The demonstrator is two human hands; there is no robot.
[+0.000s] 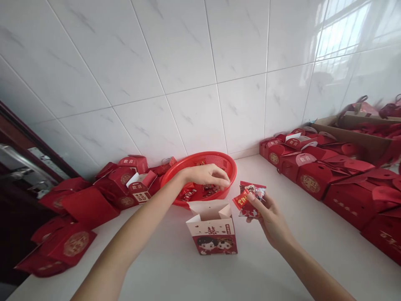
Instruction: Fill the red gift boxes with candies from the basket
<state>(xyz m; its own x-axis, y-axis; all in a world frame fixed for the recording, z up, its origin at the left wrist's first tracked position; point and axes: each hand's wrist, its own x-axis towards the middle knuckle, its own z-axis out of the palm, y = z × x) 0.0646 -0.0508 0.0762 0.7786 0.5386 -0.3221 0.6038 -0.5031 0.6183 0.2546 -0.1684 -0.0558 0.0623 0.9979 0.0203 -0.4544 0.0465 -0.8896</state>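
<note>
My right hand is closed around several small candy packets in red and printed wrappers, the thumb pressing on top. Over the right side of a red plastic basket, my left hand hangs palm down with loosely bent fingers. Nothing shows in its fingers, though the underside is hidden. Wrapped candies lie in the basket beneath it. In front of the basket stands an upright paper gift box, red and cream with two cartoon figures, its top flaps open. Its inside bottom is hidden.
Red gift boxes are heaped at the left, one with a raised white flap. Rows of closed red boxes line the right side. Behind them is a cardboard carton holding red items. A tiled wall borders the white tabletop.
</note>
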